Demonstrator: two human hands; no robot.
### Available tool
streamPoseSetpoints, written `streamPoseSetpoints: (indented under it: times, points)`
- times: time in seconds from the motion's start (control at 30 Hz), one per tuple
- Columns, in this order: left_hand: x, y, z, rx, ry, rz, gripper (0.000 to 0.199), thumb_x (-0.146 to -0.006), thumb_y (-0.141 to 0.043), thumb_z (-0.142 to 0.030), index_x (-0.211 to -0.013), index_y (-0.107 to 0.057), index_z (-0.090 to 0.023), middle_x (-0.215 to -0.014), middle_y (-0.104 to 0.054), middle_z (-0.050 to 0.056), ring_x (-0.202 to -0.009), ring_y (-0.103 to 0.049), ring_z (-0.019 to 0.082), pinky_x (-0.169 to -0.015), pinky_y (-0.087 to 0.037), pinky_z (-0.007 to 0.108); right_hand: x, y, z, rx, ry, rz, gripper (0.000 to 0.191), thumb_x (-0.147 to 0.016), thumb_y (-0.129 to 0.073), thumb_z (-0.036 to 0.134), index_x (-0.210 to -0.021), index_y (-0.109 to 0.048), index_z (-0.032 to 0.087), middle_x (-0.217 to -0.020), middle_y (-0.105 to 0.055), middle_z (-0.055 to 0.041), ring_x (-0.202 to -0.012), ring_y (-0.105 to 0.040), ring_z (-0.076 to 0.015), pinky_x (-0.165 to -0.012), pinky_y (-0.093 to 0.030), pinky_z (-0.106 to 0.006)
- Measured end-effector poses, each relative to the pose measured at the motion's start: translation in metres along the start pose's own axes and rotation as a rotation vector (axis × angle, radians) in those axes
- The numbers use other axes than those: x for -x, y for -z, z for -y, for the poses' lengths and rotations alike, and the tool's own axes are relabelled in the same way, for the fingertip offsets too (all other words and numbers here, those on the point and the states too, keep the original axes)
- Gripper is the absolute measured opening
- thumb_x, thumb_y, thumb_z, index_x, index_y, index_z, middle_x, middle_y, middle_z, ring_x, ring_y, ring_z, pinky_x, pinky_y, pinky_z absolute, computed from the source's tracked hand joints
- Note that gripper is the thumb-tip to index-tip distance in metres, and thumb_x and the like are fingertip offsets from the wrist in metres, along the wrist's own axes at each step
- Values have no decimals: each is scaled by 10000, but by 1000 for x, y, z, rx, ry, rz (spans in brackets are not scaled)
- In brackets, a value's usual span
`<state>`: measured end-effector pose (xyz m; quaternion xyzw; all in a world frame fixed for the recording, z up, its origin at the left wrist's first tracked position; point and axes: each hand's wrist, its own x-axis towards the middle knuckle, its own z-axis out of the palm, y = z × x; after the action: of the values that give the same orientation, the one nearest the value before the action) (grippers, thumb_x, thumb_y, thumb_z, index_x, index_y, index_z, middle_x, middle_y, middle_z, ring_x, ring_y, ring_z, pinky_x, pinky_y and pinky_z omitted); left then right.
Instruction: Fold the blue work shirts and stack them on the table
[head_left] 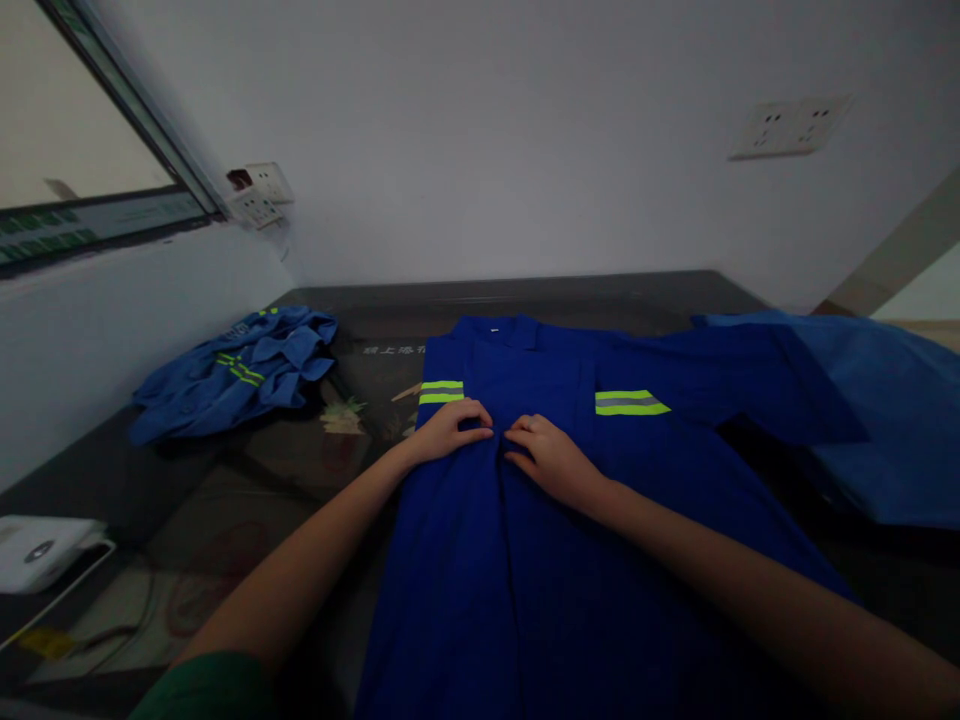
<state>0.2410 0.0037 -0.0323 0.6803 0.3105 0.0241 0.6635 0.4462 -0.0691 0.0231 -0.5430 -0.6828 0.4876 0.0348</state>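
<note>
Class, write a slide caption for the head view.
Left hand and right hand at the front of a royal blue garment laid on a dark table.

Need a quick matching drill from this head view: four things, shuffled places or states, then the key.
Things
1. jacket
2. shirt
3. white device
4. window

Places or states
A. upper left corner of the picture
B. crumpled in a heap
C. low at the picture's left edge
D. spread out, left hand and right hand at its front opening

Pairs: 1-D, 2-B, 3-C, 4-A
</note>
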Motion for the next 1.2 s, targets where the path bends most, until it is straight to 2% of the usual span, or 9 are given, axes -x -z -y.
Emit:
streamPoseSetpoints:
  times: [0.17,0.33,0.47,0.6,0.73,0.87,1.0,1.2]
  points:
    - [-2,-2,-8,-125,48,46,242,-926,-494,-398,-846,-592,-192,-878,-634,37,-871,-580,180,-841,-445,315,19,-1,2,204,93,7,225,-900,-525,115,-1059,-682,142,-1059,-649,-112,-961,-575,-220,-842,-501,-358]
    - [-2,-5,-18,-326,53,84,229,-944,-441,-379,-870,-575,-209,-911,-622,39,-928,-549,200,-898,-419,352,20,-1,12,397,170,61,300,-925,-456,99,-1153,-650,126,-1162,-638,-149,-1016,-581,-252,-826,-510,-385]
    - [0,-11,-26,-514,50,83,216,-942,-433,-352,-885,-575,-200,-935,-594,58,-929,-532,222,-875,-432,382,21,6,15,457,180,104,335,-937,-429,111,-1208,-624,131,-1190,-636,-146,-1039,-588,-256,-815,-519,-377]
    - [4,-20,-33,-642,111,14,198,-914,-479,-329,-1005,-569,-178,-1039,-569,91,-993,-531,247,-904,-453,406,28,9,12,432,181,106,350,-921,-447,92,-1225,-618,124,-1183,-644,-147,-1023,-604,-234,-833,-530,-352]
    - [7,-29,-37,-619,128,-61,343,-919,-466,-281,-1230,-501,-143,-1269,-508,141,-1219,-471,257,-1056,-396,401,34,6,5,339,203,44,377,-890,-474,63,-1235,-617,117,-1185,-651,-146,-1059,-611,-228,-899,-528,-365]
    - [7,-38,-35,-582,98,-17,422,-941,-369,-195,-1356,-415,-139,-1467,-399,147,-1403,-312,242,-1155,-286,439,37,1,2,285,228,6,373,-881,-487,57,-1223,-628,106,-1195,-648,-164,-1101,-611,-244,-929,-525,-397]
    - [6,-46,-31,-520,78,64,501,-913,-306,-94,-1408,-365,-138,-1524,-342,142,-1445,-224,194,-1170,-255,453,40,-2,0,301,248,24,388,-881,-494,51,-1248,-611,103,-1244,-624,-175,-1164,-586,-250,-985,-495,-417]
    - [6,-47,-33,-462,117,67,526,-936,-300,-149,-1461,-305,-177,-1537,-327,108,-1445,-219,167,-1180,-231,435,43,-2,-2,266,246,54,420,-882,-503,59,-1289,-582,129,-1306,-587,-177,-1227,-545,-254,-1013,-474,-447]
